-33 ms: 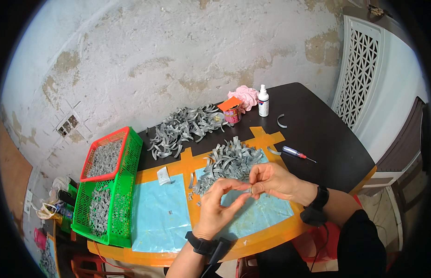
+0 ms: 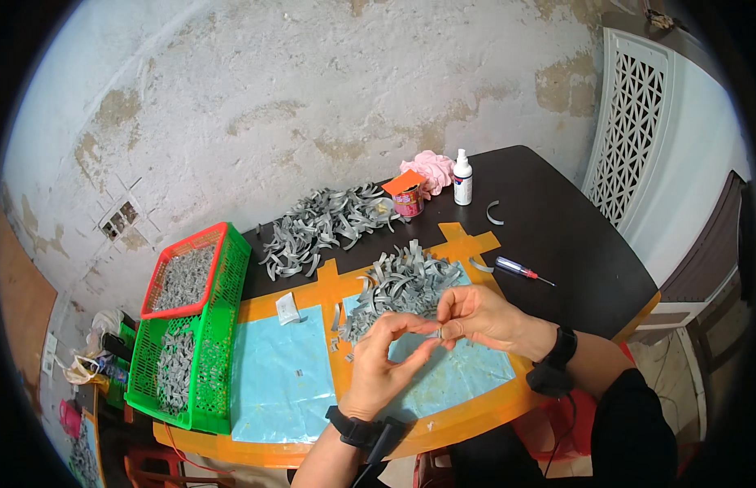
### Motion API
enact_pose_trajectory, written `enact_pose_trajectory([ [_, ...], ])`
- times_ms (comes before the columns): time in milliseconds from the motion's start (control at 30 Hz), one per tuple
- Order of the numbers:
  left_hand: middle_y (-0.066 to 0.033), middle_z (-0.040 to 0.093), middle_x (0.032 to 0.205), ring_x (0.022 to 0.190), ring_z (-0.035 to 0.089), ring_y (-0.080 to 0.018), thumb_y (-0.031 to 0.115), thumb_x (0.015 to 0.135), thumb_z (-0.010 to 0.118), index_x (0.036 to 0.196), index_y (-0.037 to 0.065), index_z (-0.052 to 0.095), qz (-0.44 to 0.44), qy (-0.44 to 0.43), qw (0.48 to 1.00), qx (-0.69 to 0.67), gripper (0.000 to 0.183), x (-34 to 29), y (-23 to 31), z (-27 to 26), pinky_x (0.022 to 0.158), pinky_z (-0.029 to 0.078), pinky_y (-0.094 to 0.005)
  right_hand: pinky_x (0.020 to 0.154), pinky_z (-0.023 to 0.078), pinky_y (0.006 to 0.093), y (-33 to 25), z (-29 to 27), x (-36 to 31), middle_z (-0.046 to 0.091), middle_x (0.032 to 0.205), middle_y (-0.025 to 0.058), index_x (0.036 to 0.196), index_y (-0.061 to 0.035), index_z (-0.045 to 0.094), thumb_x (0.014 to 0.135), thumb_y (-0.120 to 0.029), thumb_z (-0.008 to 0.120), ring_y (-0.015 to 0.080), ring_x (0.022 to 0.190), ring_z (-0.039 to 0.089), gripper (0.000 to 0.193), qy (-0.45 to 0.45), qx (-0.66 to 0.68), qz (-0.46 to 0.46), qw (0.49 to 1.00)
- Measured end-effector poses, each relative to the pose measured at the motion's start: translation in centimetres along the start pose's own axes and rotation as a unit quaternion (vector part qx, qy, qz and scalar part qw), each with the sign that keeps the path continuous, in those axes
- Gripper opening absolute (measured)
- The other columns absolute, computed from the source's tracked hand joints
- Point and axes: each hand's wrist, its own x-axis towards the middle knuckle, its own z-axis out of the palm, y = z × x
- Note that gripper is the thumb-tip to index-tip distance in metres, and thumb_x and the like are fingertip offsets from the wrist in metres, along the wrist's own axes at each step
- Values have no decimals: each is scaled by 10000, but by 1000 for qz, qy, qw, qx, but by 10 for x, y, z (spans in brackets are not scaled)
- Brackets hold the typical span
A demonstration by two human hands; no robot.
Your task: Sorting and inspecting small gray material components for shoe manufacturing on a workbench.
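Observation:
Over the front of the table, my left hand (image 2: 383,362) and my right hand (image 2: 479,319) meet fingertip to fingertip. Between their thumbs and forefingers is a small grey piece (image 2: 437,333), mostly covered by the fingers, so its exact shape is hidden. Just behind my hands lies a heap of curved grey strips (image 2: 406,281), partly on a light blue plastic sheet (image 2: 443,390). A few tiny grey bits (image 2: 335,344) are scattered left of that heap.
Left stand a green basket (image 2: 207,366) and a red-rimmed basket (image 2: 223,236), both filled with small grey pieces. A larger strip pile (image 2: 325,228) lies by the wall. A tin (image 2: 408,202), pink cloth (image 2: 431,169), white spray bottle (image 2: 462,179) and screwdriver (image 2: 520,269) are beyond.

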Motion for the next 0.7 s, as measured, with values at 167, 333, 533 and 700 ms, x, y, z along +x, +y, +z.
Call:
enact_pose_trajectory([
  [167, -114, 656, 942, 877, 654, -210, -39, 722, 726, 981, 8, 569, -27, 41, 998, -26, 306, 1, 3, 0, 785, 532, -303, 757, 534, 287, -7, 7, 2, 634, 979, 115, 1057, -11, 516, 840, -25, 660, 173, 853, 645, 261, 10, 5, 3, 1000],
  [333, -121, 619, 957, 921, 645, -200, -94, 725, 718, 1009, -1, 492, -11, 8, 1000, 14, 375, 0, -1, -2, 849, 524, -322, 775, 535, 297, -6, 5, 2, 631, 1001, 120, 1069, -13, 509, 856, -15, 634, 175, 874, 642, 247, -2, 19, -1, 1000],
  [533, -123, 625, 946, 917, 651, -199, -91, 725, 729, 1000, 3, 483, -32, 22, 999, -22, 381, -1, 1, 0, 831, 521, -310, 759, 529, 291, -6, 6, 2, 631, 980, 111, 1041, -22, 512, 855, -2, 623, 168, 865, 635, 218, -3, 24, 0, 1000],
  [700, -124, 637, 927, 910, 652, -201, -81, 724, 738, 986, 2, 487, -49, 30, 997, -54, 373, -2, 0, 0, 823, 517, -308, 724, 515, 278, -2, 8, 1, 628, 945, 95, 1012, -26, 511, 849, -8, 630, 151, 826, 624, 202, -10, 9, -32, 999],
])
